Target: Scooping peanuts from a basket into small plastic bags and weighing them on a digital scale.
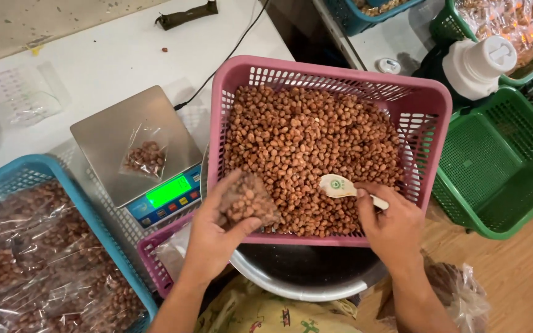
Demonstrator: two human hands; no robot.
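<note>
The left hand (217,231) is closed around a small clear bag of peanuts (249,200), held over the near edge of the pink basket (424,117), which is heaped with brown coated peanuts (303,148). The right hand (393,225) grips a white spoon (340,187), its bowl resting on the peanuts. To the left, another small bag of peanuts (145,157) lies on the digital scale (103,132) on the white counter (112,55). A blue basket (50,169) at near left holds sealed peanut packs (44,265). An empty green basket (495,160) sits to the right.
</note>
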